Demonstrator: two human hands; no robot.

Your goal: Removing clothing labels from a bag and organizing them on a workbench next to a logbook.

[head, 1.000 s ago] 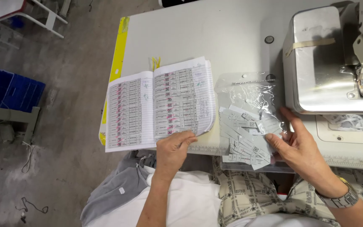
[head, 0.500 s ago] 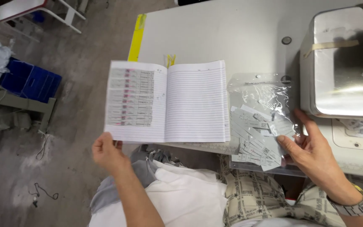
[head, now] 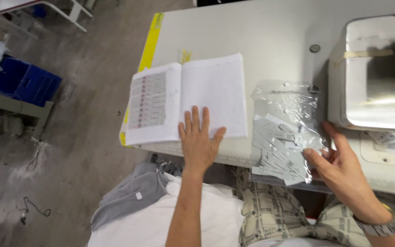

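Note:
An open notebook (head: 188, 100) lies on the pale table (head: 252, 41), its left page filled with rows of stuck-on labels and its right page blank and lined. My left hand (head: 198, 142) rests flat on the lower edge of the right page, fingers spread. To the right, a clear plastic bag (head: 285, 128) of several small white paper tags lies at the table's front edge. My right hand (head: 339, 167) pinches the bag's lower right corner between thumb and fingers. A metal watch sits on that wrist.
A sewing machine (head: 376, 73) stands at the table's right end. Yellow tape (head: 149, 43) runs along the table's left edge. White and grey cloth (head: 142, 206) lies on my lap. A blue crate (head: 26, 82) and a metal frame stand on the concrete floor at left.
My left hand turned a page over to the left, then came back and pressed flat on the blank right page. My right hand stayed on the bag of tags.

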